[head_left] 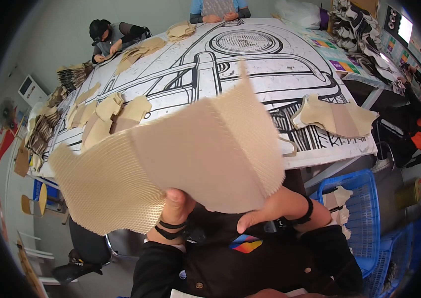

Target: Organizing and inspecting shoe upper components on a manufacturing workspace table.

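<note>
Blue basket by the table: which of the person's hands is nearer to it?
Right. The right hand holds the beige mesh piece just left of the blue basket; the left hand holds the piece farther left.

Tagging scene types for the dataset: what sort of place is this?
Probably a small workshop for cut fabric or shoe parts. Both hands hold up a beige mesh piece, more beige pieces are stacked on a big shared table, and a blue basket holds others.

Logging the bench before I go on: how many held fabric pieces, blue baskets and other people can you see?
Beige mesh fabric piece, held up by left hand and right hand: 1
Blue baskets: 1 clear; a second at the right edge is uncertain
Other people: 3, one only partly seen
Total: 5
</note>
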Demonstrator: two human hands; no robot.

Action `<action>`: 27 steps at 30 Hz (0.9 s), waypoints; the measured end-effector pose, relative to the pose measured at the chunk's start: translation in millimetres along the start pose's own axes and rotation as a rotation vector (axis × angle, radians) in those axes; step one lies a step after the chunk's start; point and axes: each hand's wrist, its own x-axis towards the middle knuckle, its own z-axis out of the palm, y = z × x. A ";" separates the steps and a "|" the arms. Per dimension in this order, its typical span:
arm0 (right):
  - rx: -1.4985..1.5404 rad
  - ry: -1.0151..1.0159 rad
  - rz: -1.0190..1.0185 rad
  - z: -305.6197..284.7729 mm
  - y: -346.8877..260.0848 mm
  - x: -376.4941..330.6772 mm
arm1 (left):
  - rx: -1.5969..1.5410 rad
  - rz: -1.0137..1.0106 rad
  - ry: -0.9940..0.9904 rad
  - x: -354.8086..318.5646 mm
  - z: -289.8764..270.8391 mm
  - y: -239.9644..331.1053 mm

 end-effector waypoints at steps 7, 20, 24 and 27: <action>0.353 0.692 0.259 -1.6 1.5 -4.7 | 0.835 -0.047 -0.780 29.2 -19.7 13.0; -0.728 0.678 -0.065 -8.9 70.2 -17.5 | 1.121 0.395 -0.897 84.9 -88.5 -37.3; -0.500 0.789 0.049 -10.8 83.8 -20.4 | 1.196 0.479 -0.798 77.0 -87.3 -47.6; -0.484 0.786 0.104 -8.6 83.7 -20.0 | 1.394 0.858 -0.860 78.7 -74.3 -31.6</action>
